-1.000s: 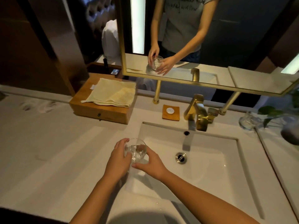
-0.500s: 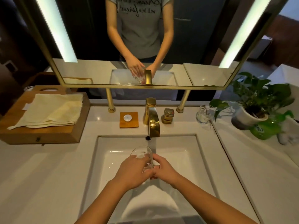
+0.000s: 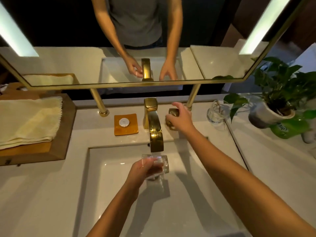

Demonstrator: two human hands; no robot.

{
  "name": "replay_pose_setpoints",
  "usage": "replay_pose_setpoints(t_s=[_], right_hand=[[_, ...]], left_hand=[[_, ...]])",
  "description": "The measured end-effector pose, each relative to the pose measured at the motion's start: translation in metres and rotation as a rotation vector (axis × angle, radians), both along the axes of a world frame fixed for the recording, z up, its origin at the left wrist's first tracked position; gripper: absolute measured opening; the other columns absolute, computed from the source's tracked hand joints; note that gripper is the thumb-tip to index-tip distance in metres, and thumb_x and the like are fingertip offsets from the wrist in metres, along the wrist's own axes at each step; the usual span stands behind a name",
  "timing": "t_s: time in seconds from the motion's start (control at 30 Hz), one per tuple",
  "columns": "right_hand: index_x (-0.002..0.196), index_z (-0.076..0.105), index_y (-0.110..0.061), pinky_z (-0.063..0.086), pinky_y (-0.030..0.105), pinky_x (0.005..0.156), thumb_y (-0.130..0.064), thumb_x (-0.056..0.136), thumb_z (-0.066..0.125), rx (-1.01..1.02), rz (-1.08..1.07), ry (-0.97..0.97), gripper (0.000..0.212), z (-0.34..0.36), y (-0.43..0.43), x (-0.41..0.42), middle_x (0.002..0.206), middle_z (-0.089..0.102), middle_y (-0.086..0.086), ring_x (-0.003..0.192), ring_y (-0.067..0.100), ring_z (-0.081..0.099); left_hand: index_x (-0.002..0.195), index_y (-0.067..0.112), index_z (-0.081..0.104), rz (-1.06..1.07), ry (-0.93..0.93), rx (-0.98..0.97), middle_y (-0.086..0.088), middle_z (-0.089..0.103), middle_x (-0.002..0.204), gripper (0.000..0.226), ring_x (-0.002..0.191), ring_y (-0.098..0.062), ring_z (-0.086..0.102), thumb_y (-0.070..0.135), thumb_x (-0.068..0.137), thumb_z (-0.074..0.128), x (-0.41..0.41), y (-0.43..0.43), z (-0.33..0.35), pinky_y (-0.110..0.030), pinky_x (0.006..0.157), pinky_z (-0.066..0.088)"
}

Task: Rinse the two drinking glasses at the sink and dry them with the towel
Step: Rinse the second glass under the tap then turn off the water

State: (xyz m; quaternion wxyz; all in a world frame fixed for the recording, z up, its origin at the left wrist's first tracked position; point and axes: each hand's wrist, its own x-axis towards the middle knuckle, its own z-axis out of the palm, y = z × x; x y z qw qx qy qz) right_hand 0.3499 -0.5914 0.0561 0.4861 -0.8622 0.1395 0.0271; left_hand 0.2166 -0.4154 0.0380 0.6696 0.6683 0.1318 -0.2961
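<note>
Rinsing glass [image 3: 159, 164]: gripped by the left hand [image 3: 142, 171] alone, over the sink basin [image 3: 119, 168], just under the gold spout [image 3: 155, 134].
Right hand [image 3: 181, 117]: fingers curled round the faucet handle [image 3: 173, 112].
Risk: handle turned too far, hard jet, wet glass slips.
Second glass [image 3: 216, 113]: beside the plant [image 3: 280, 86].

Glass [image 3: 156, 165] is motion-blurred, near side covered by the left hand [image 3: 142, 171]; can't tell if water is running. Right hand [image 3: 181, 117] hides most of the faucet handle [image 3: 173, 112], actual grip unclear. Towel [image 3: 29, 122] cut off at left edge, plant [image 3: 282, 86] at right. Second glass [image 3: 216, 113] partly behind the plant's leaves. Green bottle [image 3: 289, 129] label unreadable.
</note>
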Motion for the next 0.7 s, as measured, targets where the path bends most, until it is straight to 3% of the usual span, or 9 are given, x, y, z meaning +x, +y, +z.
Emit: replay_pose_setpoints(t_s=[0.03,0.1,0.2,0.3,0.37,0.43,0.5,0.57,0.7], right_hand=[[0.125,0.055,-0.024,0.032,0.038,0.105,-0.02,0.084,0.064,-0.08,0.034,0.061,0.042,-0.004,0.008,0.012,0.134,0.043,0.003,0.13,0.024,0.031],[0.101,0.064,-0.024,0.029,0.032,0.1,-0.012,0.087,0.061,-0.193,0.001,0.082,0.019,-0.014,0.023,0.023,0.131,0.042,0.003,0.126,0.024,0.03],[0.078,0.062,-0.014,0.029,0.023,0.092,0.002,0.086,0.056,-0.207,-0.076,-0.075,0.018,-0.026,0.028,0.016,0.114,0.047,0.0,0.113,0.017,0.032],[0.075,0.061,-0.009,0.034,0.021,0.088,0.005,0.086,0.052,-0.198,0.069,-0.101,0.019,-0.023,0.014,0.015,0.106,0.051,0.001,0.106,0.013,0.033],[0.081,0.064,-0.013,0.035,0.031,0.097,0.003,0.087,0.053,-0.229,0.184,-0.111,0.021,-0.021,0.005,0.015,0.111,0.053,0.0,0.112,0.015,0.035],[0.098,0.065,-0.018,0.031,0.036,0.11,-0.001,0.089,0.054,-0.251,0.208,-0.147,0.022,-0.026,0.001,0.003,0.127,0.05,-0.001,0.128,0.018,0.033],[0.108,0.06,-0.022,0.029,0.034,0.113,-0.01,0.091,0.053,-0.154,0.109,-0.214,0.023,-0.034,0.006,-0.03,0.138,0.041,-0.005,0.138,0.017,0.028],[0.108,0.057,-0.024,0.042,0.03,0.102,-0.023,0.092,0.05,0.026,0.0,-0.206,0.018,-0.046,0.02,-0.074,0.129,0.047,-0.004,0.129,0.019,0.042],[0.116,0.053,-0.021,0.057,0.03,0.07,-0.034,0.095,0.058,0.471,-0.112,0.343,0.025,-0.058,0.054,-0.138,0.112,0.063,0.005,0.105,0.025,0.063]], left_hand=[[0.112,0.006,0.064,0.049,0.046,-0.002,-0.017,0.068,0.106,0.038,0.099,-0.031,0.066,0.033,0.085,0.062,0.002,-0.002,-0.001,-0.031,0.078,0.055],[0.111,0.006,0.064,0.144,0.107,-0.054,-0.018,0.07,0.105,0.032,0.099,-0.033,0.066,0.029,0.091,0.055,0.003,-0.003,-0.007,-0.033,0.079,0.055],[0.109,0.007,0.067,0.197,0.139,-0.126,-0.015,0.072,0.104,0.029,0.098,-0.03,0.068,0.027,0.091,0.056,0.003,0.004,-0.015,-0.027,0.07,0.057],[0.11,0.011,0.069,0.196,0.14,-0.125,-0.012,0.072,0.105,0.029,0.098,-0.027,0.067,0.029,0.088,0.061,0.007,0.009,-0.019,-0.021,0.064,0.053],[0.109,0.011,0.069,0.196,0.146,-0.131,-0.012,0.072,0.104,0.029,0.098,-0.027,0.066,0.029,0.087,0.061,0.009,0.009,-0.023,-0.022,0.065,0.052],[0.106,0.009,0.069,0.202,0.158,-0.122,-0.01,0.071,0.098,0.027,0.09,-0.021,0.066,0.027,0.088,0.061,0.011,0.004,-0.023,-0.023,0.065,0.05],[0.102,0.008,0.07,0.229,0.161,-0.09,-0.007,0.071,0.087,0.024,0.077,-0.014,0.066,0.025,0.089,0.06,0.011,-0.004,-0.021,-0.022,0.061,0.049],[0.096,0.007,0.07,0.326,0.183,-0.114,-0.01,0.072,0.087,0.021,0.076,-0.018,0.066,0.022,0.09,0.056,0.01,-0.013,-0.019,-0.024,0.058,0.051],[0.092,0.013,0.068,0.349,0.177,0.008,-0.008,0.073,0.085,0.022,0.082,-0.02,0.068,0.027,0.093,0.052,0.004,-0.03,-0.023,-0.032,0.072,0.054]])
